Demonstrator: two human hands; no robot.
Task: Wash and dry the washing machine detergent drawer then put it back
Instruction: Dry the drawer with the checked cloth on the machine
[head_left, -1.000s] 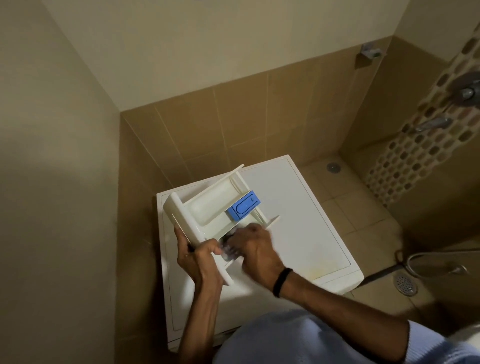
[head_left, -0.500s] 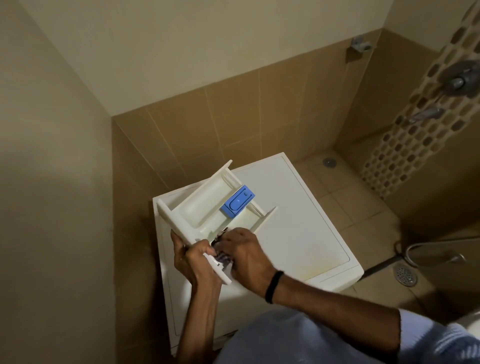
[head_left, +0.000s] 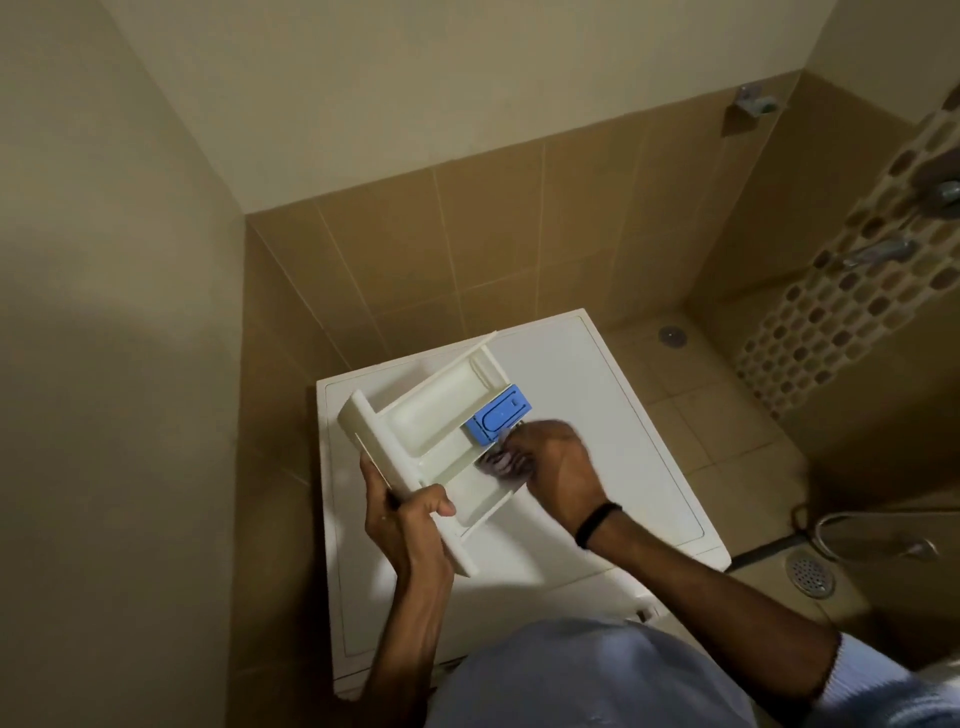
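Observation:
A white detergent drawer (head_left: 431, 421) with a blue softener cap (head_left: 498, 413) is held above the white washing machine top (head_left: 613, 415). My left hand (head_left: 405, 519) grips the drawer's front panel at its near end. My right hand (head_left: 556, 462) is inside the drawer's near compartment just below the blue cap, fingers curled round a small crumpled cloth (head_left: 496, 462) pressed against the plastic. The cloth is blurred and mostly hidden by my fingers.
The machine stands in a tiled corner, with a wall close on the left. Right of it lies open tiled floor with a round floor drain (head_left: 810, 574), a hose loop (head_left: 852, 535) and wall taps (head_left: 883, 252).
My right hand with the cloth has slid from the drawer's near front end toward the blue cap. The drawer has tilted a little; my left hand keeps its grip.

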